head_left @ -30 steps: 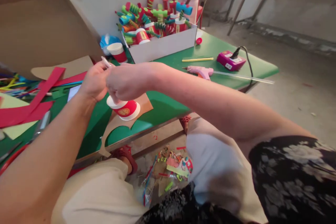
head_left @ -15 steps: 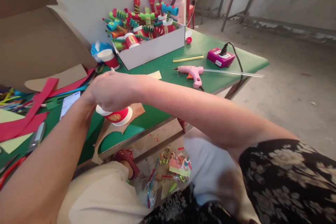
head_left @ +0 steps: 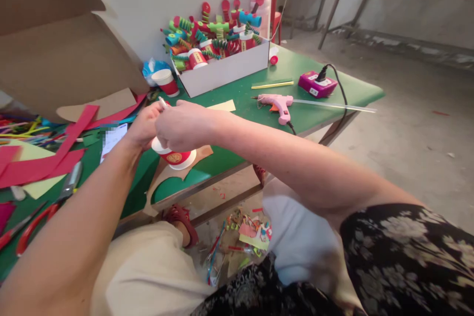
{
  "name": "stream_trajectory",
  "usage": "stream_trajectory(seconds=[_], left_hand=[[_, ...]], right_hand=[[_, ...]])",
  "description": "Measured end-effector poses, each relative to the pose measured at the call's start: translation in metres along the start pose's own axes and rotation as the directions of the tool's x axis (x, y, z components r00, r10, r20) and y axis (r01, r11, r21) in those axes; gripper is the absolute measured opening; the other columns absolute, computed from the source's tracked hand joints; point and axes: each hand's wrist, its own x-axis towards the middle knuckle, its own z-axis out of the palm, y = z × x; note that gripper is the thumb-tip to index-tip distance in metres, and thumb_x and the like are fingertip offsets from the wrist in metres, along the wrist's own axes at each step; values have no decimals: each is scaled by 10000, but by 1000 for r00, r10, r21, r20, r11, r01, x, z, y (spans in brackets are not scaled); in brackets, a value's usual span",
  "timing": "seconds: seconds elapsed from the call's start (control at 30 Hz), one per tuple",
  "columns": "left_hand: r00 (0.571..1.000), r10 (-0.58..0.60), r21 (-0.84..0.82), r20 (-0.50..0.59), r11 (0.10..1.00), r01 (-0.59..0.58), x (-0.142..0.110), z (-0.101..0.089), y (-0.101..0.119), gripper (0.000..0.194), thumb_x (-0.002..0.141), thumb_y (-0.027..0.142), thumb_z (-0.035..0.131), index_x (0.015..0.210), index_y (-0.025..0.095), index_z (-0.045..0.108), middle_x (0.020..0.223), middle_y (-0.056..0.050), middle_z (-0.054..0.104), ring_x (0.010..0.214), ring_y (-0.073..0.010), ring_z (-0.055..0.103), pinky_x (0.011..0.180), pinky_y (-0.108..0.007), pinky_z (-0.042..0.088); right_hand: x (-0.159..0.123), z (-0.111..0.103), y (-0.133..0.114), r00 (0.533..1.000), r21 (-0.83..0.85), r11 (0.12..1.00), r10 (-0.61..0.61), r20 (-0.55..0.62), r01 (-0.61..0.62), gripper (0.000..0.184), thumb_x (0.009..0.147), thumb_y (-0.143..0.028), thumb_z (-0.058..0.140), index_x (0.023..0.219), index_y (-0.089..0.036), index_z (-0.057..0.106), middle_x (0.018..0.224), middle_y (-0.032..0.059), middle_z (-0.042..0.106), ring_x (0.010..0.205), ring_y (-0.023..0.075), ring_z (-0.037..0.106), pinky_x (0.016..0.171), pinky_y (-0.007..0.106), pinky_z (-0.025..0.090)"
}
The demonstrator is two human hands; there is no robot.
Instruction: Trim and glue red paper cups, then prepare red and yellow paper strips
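Observation:
My right hand (head_left: pixel 181 127) is closed above a red-and-white paper cup (head_left: pixel 174 158) with a round gold emblem, its knuckles hiding part of the cup's upper side. Just behind it, my left hand (head_left: pixel 145 126) has its fingers curled in against the right. A small white tip (head_left: pixel 163 102) pokes up between the two hands; the rest of that item is hidden. The cup stands on a cut piece of brown cardboard (head_left: pixel 161 180) at the table edge. Close by on the left lies a phone (head_left: pixel 114 140).
A white box (head_left: pixel 229 69) of colourful paper-cup crafts stands at the back, beside another cup (head_left: pixel 165 83). To the right lie a pink glue gun (head_left: pixel 276 103) and a purple power block (head_left: pixel 317 84). Scissors (head_left: pixel 55 207) and red strips (head_left: pixel 70 145) lie left.
The whole view has shifted, so the table's things sit further right. My left hand now shows more of its fingers beside the right hand. The cup stays under my hands.

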Motion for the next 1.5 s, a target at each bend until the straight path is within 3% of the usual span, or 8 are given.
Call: stream_trajectory(seconds=[0.2,0.5,0.87,1.03,1.13,1.5], left_hand=[[997,-77,1,-27,997,77,-12,2,12,198,778,227,763,798,184,572,627,41,581,543,-98,508,543,-216,435],[991,-97,-4,-89,995,97,-19,-4,12,153,923,83,531,813,183,494,585,48,557,509,-84,513,526,-187,418],[983,-75,-32,-166,997,71,-49,-28,4,168,917,256,576,856,200,431,627,34,656,437,-90,569,477,-205,487],[961,-30,-61,-274,998,14,-66,-20,1,188,942,270,553,861,210,394,695,20,697,465,-78,602,521,-202,508],[940,-11,-78,-342,997,-17,-75,-14,0,164,948,244,523,864,217,384,700,22,703,474,-85,613,531,-210,515],[892,0,-129,-452,990,-65,-94,-11,-2,158,925,231,521,851,225,381,644,36,690,468,-100,607,540,-227,518]], right_hand=[[-2,4,-3,1000,-35,999,18,21,-17,326,901,-46,454,1059,-141,722,1020,92,720,1061,236,610,927,361,377],[-7,7,-14,987,31,987,158,-6,-158,376,889,-41,461,1107,-151,747,1068,110,728,1068,246,603,869,353,338],[-9,26,-12,966,80,968,244,-87,-237,457,851,-55,478,1123,-281,768,1108,69,751,1080,241,593,873,350,333],[-14,35,-17,945,90,964,262,-195,-249,285,932,-253,537,1064,-275,788,1056,63,768,1034,254,599,859,357,364],[-14,39,-16,934,116,960,275,-227,-255,283,962,-399,564,1067,-261,788,1048,72,774,1018,260,607,859,372,387],[-8,42,-11,910,157,946,317,-267,-283,180,904,-282,682,1044,-270,794,1039,71,780,1014,254,645,885,369,437]])
